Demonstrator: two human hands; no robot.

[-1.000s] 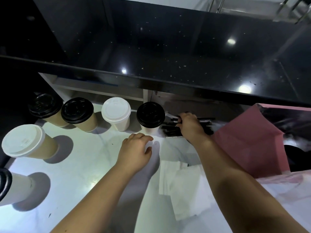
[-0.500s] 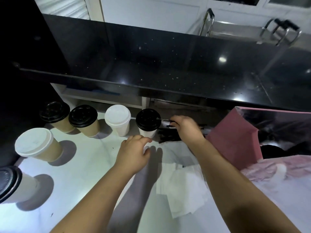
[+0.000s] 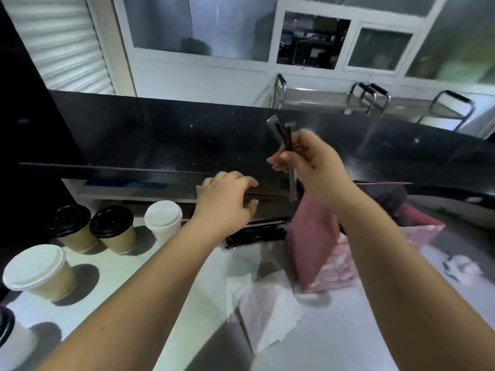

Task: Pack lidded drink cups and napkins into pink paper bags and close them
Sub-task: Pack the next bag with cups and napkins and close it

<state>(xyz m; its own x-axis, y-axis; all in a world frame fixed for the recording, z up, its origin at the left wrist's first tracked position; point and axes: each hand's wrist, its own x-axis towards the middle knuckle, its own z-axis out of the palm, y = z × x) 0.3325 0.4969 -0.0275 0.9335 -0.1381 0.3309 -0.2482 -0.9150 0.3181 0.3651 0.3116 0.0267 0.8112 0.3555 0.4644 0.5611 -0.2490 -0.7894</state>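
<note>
Right hand (image 3: 308,162) is raised above the pink paper bag (image 3: 313,245). Its thumb and curled fingers pinch two thin black sticks (image 3: 281,136), which point up and slightly left, and one lower end reaches down towards the bag's top. Left hand (image 3: 227,202) hovers up and to the left of the bag, palm down, fingers loosely spread and holding nothing. It hangs over a pile of black sticks (image 3: 257,234) lying on the white worktop (image 3: 128,274) just beside the bag's left side.

The bag stands upright, and the right forearm partly hides its top, so its contents cannot be seen. White napkins (image 3: 265,311) lie in a loose stack in front of the bag, nearer the person, close to its lower left corner.

Well to the left of the bag, three lidded cups stand in a row. The white cup (image 3: 163,218) is nearest the bag, then the second black-lidded cup (image 3: 112,226), then the far-left black-lidded cup (image 3: 68,226). Further left and nearer the person stands a white-lidded brown cup (image 3: 37,271), and the frame's edge cuts off another cup (image 3: 10,341). Behind the bag runs a raised black counter (image 3: 174,137). To the bag's right lies something white and crumpled (image 3: 460,269), too blurred to tell.
</note>
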